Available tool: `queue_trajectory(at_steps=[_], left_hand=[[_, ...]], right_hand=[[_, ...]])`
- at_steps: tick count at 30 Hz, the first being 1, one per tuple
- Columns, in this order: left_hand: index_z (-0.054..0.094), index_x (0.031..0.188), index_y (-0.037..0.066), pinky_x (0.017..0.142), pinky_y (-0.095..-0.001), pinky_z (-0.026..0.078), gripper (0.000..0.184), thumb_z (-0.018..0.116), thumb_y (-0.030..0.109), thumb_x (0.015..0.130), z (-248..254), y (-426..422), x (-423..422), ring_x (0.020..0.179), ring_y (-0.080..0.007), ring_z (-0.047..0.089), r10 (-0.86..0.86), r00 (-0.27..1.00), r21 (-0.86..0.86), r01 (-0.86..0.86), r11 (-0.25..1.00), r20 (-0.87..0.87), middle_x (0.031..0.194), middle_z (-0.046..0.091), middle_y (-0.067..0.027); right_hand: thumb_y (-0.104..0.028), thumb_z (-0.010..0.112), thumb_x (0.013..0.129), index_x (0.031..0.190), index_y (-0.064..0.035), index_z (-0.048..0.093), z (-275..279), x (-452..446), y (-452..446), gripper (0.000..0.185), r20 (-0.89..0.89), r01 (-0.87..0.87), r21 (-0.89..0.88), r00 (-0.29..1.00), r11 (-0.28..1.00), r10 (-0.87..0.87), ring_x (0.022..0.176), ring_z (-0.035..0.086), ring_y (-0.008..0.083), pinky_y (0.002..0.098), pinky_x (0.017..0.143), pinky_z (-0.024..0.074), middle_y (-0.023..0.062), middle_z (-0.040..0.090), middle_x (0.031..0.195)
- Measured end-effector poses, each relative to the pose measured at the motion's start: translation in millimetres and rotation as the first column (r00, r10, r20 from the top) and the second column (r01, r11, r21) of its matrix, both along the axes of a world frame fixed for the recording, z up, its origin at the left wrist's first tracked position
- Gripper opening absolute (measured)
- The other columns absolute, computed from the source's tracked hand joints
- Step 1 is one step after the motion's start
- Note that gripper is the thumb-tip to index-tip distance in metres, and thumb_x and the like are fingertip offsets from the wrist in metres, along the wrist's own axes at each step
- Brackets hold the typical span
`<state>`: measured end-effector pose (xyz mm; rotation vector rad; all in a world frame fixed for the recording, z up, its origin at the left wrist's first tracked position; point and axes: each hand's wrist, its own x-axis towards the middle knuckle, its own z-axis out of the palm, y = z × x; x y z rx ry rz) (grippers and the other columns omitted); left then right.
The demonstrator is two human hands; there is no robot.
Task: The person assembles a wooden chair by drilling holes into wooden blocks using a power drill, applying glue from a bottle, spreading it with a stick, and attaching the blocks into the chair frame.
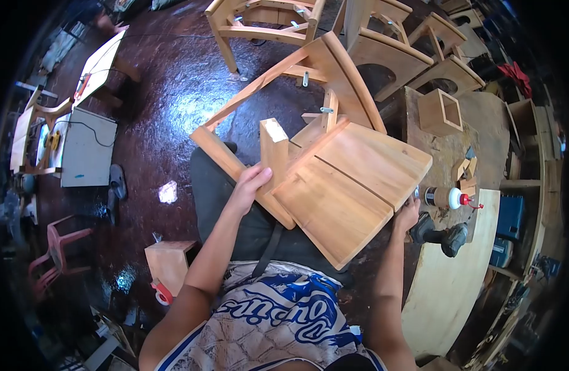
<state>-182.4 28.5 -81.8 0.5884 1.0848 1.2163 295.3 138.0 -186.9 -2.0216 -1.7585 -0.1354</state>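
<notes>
Two bare hands are at the wooden chair (pixel 356 86), which rests tilted across our dark trousers (pixel 238 238), probably because a lap cradles an angled frame better than a flat surface would. Our left hand (pixel 250 187) has its grip closed around an upright square post (pixel 274 151), thumb on the near face, likely to keep the frame from tipping. Our right hand (pixel 407 215) is at the right edge of the broad panel (pixel 352 198), fingers curled; a small shiny bit shows by the fingertips, and we cannot tell whether that grip is closed on it, on the wood or on neither.

Just beyond that hand, a bottle (pixel 442 198) with a red cap lies on its side on the low bench (pixel 491 127), within easy reach, we suppose, for frequent use. Wood offcuts (pixel 465 170) sit near it, and past them an open wooden box (pixel 439 114). Farther off, another chair (pixel 269 31) stands on the floor (pixel 154 80), and more chair frames (pixel 389 52) crowd together beside it, perhaps grouped to save room.
</notes>
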Motion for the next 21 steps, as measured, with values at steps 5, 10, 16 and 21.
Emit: queue_trajectory(at_steps=[5,10,16,21], left_hand=[[0.05,0.139,-0.001,0.103,-0.0293,0.04,0.051,0.054,0.031,0.1,-1,1,-2,0.118,-0.0148,0.056,-0.018,0.999,0.015,0.017,1.0,0.04,0.129,0.061,-0.0075],[0.05,0.139,-0.002,0.107,-0.03,0.036,0.052,0.054,0.031,0.099,-3,-1,-7,0.125,-0.0157,0.052,-0.045,0.998,0.027,0.044,0.999,0.045,0.134,0.057,-0.0079],[0.061,0.124,-0.002,0.079,-0.0301,0.043,0.044,0.058,0.034,0.098,4,37,-18,0.088,-0.0106,0.051,-0.181,0.947,0.121,0.219,0.968,-0.264,0.102,0.056,0.0001],[0.075,0.096,0.013,0.073,-0.0377,0.048,0.042,0.08,0.047,0.072,18,112,-37,0.083,-0.0253,0.065,-0.325,0.17,-0.203,0.501,0.841,-0.93,0.089,0.067,-0.0072]], right_hand=[[-0.022,0.068,0.088,0.111,-0.013,0.072,14,-4,-1,0.025,-0.005,0.071,0.017,0.997,0.997,-0.071,0.079,0.065,0.0313,0.04,0.07,0.0517,0.0106,0.064,0.093],[-0.014,0.07,0.092,0.105,0.0024,0.073,63,4,7,0.021,-0.378,0.197,0.478,0.926,0.856,-0.002,0.083,0.063,0.0166,0.0322,0.074,0.0503,0.0107,0.07,0.095],[-0.006,0.065,0.093,0.107,0.0052,0.07,192,-97,14,0.018,-0.598,0.021,0.423,0.758,0.906,0.262,0.084,0.062,0.0167,0.0275,0.077,0.0484,0.0087,0.067,0.091],[-0.003,0.065,0.088,0.101,0.0,0.072,228,-187,64,0.015,-0.526,-0.568,0.278,0.585,0.775,0.617,0.077,0.06,0.0147,0.0263,0.069,0.0464,0.0086,0.066,0.086]])
